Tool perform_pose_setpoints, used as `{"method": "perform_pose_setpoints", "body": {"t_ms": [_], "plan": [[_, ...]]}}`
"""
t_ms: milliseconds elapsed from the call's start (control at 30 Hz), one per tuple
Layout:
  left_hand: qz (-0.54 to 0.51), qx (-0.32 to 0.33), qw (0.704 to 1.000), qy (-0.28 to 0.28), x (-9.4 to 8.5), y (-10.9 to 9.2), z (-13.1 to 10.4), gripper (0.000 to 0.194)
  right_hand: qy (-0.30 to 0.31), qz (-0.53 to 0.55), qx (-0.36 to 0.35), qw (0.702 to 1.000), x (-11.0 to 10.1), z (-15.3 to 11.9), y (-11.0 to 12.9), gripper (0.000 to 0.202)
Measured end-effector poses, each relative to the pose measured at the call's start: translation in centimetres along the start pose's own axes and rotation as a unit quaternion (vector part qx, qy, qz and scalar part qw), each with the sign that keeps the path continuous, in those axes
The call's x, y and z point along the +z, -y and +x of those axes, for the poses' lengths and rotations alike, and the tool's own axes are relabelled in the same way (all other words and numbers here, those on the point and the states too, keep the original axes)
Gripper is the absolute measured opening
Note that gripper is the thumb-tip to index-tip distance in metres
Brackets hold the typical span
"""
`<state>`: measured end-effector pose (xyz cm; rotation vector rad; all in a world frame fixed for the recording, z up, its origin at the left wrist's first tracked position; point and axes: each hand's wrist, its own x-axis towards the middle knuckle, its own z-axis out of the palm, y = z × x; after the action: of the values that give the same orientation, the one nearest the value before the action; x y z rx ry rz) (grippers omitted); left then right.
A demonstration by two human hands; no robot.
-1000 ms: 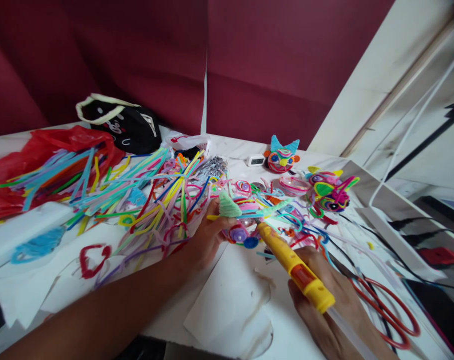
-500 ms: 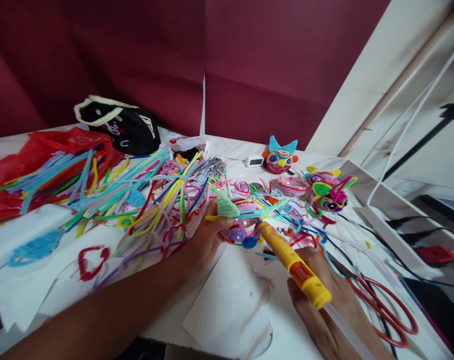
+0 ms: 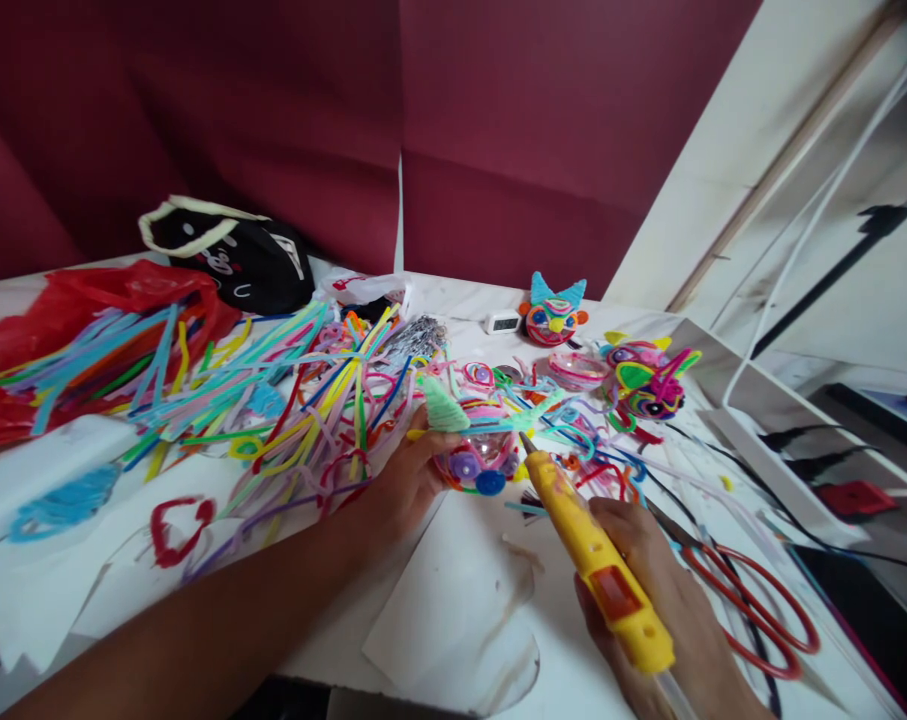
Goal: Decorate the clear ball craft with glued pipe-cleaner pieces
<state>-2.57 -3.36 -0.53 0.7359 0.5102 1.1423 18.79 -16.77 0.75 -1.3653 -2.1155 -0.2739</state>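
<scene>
In my left hand (image 3: 412, 470) is a pipe-cleaner ornament (image 3: 477, 462), a clear ball with a purple and blue face and a pale green ear, held over the front of the table. My right hand (image 3: 648, 570) is wrapped around a yellow hot glue gun (image 3: 599, 560), with a clear glue stick coming out of its back end. The gun's dark nozzle points at the right side of the ornament, close to a light blue pipe cleaner; whether it touches cannot be made out.
Loose pipe cleaners (image 3: 348, 390) spread over the left and middle of the table. Two decorated heads, a blue-eared one (image 3: 554, 320) and a multicoloured one (image 3: 648, 380), stand behind. Red-handled scissors (image 3: 760, 600) lie right, near cables and a power strip (image 3: 790, 490). Paper (image 3: 453, 600) lies in front.
The glue gun has shifted slightly, its body turned a little and its nozzle now showing beside the ornament. My left hand keeps its hold. The whole view has moved slightly.
</scene>
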Motion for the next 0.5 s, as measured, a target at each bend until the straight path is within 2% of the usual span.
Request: {"method": "perform_pose_setpoints", "body": {"t_ms": [133,333,500], "plan": [[-0.008,-0.009,1.0,-0.008,0.0,-0.2,0.0,0.019,0.011,0.042,-0.048,0.998,-0.3,-1.4,-1.2,0.036],[-0.026,-0.014,0.999,-0.016,0.3,-0.5,-0.1,0.014,0.146,0.097,-0.053,0.983,-1.6,-3.1,-1.9,0.043],[-0.023,-0.006,1.0,-0.015,0.3,-0.5,0.0,0.011,0.239,0.102,-0.035,0.965,-1.0,-2.4,-1.7,0.036]]}}
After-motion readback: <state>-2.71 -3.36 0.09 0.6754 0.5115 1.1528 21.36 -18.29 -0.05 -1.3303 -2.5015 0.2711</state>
